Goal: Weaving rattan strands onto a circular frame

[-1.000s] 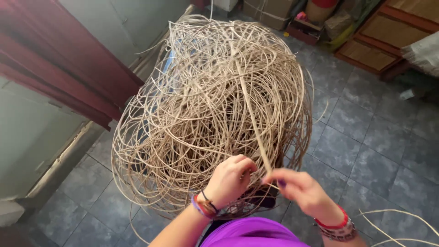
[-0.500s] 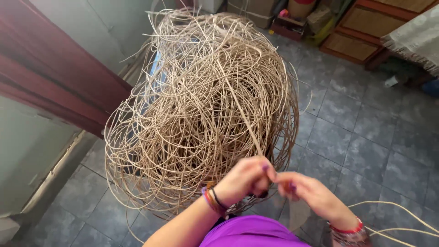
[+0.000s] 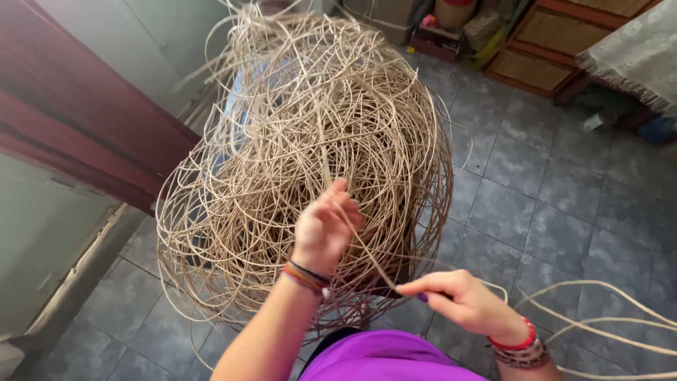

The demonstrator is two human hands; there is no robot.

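Nearest the camera, the right hand [image 3: 462, 300] pinched a single rattan strand [image 3: 367, 247] between thumb and fingertips, while the left hand [image 3: 323, 229], a little farther and to the left, closed loosely round the same strand where it left the big tangled rattan coil [image 3: 303, 155]. The step in hand looked like drawing one strand free, which would call for a steady pull clear of the crossing loops that snag it. Loose strands [image 3: 599, 317] trailed near right over the tiled floor [image 3: 550, 204], and wooden crates [image 3: 543, 42] stood far right.
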